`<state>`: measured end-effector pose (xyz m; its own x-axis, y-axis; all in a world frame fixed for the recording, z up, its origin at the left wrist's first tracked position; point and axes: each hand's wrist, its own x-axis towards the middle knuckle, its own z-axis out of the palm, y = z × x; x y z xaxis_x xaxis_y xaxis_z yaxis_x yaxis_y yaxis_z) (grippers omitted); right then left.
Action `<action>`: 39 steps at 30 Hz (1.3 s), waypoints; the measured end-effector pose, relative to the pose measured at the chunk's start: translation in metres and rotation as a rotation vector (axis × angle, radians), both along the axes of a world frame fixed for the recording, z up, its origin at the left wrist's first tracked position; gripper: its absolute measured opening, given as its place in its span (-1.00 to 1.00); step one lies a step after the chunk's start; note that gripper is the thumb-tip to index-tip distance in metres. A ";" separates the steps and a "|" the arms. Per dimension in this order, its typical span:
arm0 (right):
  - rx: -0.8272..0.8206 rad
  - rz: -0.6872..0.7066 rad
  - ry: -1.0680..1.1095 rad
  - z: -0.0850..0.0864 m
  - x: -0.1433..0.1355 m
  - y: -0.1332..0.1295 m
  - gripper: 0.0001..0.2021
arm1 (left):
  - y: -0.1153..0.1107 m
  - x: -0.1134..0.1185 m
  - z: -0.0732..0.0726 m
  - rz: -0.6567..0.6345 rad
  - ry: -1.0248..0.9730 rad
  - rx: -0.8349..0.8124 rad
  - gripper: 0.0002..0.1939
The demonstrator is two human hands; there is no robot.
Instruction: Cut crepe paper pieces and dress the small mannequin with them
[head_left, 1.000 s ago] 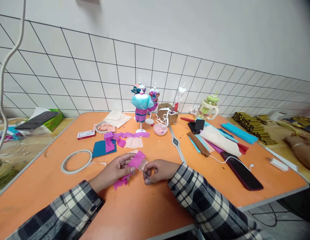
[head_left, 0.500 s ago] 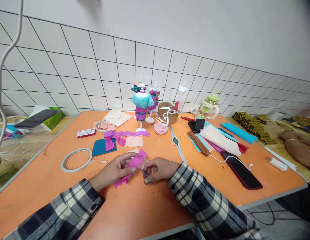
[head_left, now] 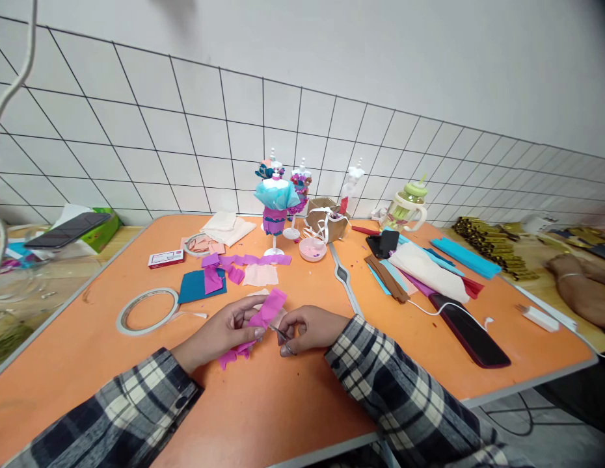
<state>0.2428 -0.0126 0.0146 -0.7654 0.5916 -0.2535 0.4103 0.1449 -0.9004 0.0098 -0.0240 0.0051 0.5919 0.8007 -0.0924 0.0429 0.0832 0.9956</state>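
we note the left hand (head_left: 227,330) pinching a magenta strip (head_left: 272,307) between thumb and fingertips, one end of it standing up past them; the right hand (head_left: 313,328) is curled about small scissors (head_left: 278,332), points toward the strip's lower right edge. ragged magenta scraps (head_left: 229,359) show below the left palm; whether they join the strip, we cannot tell. we judge the trimming to be partway: the raised end looks whole, so some cutting there may be left, while farther out more cut purple pieces (head_left: 256,261) lie by a blue sheet (head_left: 190,289) and a pale pink sheet (head_left: 261,275). beyond these, a dress form (head_left: 274,224) stands upright in a turquoise collar and purple skirt, looking nearly complete to us; a white form (head_left: 354,179) farther right appears much less covered. unclear: whether the blades bite the paper or only lie alongside; the right fingers hide most of the handles; the rearmost forms partly overlap; at the far right another person's arm (head_left: 578,289) is cut off by the frame.
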 end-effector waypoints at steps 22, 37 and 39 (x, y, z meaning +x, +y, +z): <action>-0.117 0.067 0.156 0.003 0.001 -0.002 -0.67 | -0.004 0.003 0.012 0.108 0.053 0.104 -0.28; -0.188 0.152 0.103 0.001 0.005 -0.002 -0.64 | -0.006 0.002 0.011 -0.022 0.068 0.059 -0.17; -0.193 0.160 0.120 0.000 0.005 -0.002 -0.66 | -0.006 0.002 0.011 -0.017 0.065 0.056 -0.17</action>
<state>0.2478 -0.0146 0.0144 -0.8766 0.4099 -0.2521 0.2851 0.0204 -0.9583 0.0120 -0.0295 0.0160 0.6001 0.7953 -0.0863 0.1082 0.0262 0.9938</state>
